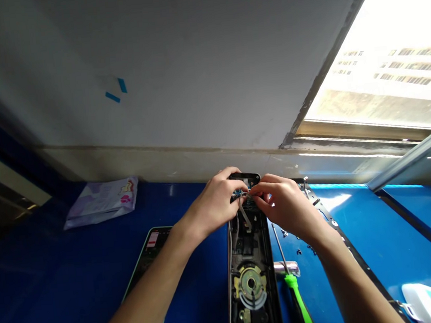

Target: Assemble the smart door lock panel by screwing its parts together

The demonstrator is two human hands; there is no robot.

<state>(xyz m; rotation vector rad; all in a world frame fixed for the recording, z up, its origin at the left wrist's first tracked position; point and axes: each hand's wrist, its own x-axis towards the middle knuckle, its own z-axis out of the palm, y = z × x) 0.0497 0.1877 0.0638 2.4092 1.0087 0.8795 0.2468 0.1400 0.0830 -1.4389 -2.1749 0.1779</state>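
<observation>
A long black housing, open on its upper side, lies lengthwise in front of me. It looks like a door lock's casing, with a round metal mechanism in its near half. Grey cable runs up its inside and loops near the far end, by a small circuit board. My right hand pinches the cable's end between thumb and fingers. From the other side, my left hand closes thumb and forefinger around the same cable loop, over the board. Fingers partly hide the connection there.
Right of the housing lie a green-and-black screwdriver, a shiny cylinder and loose screws. Beyond are a long black plate and a white power strip. A phone and purple packet lie left, before the wall.
</observation>
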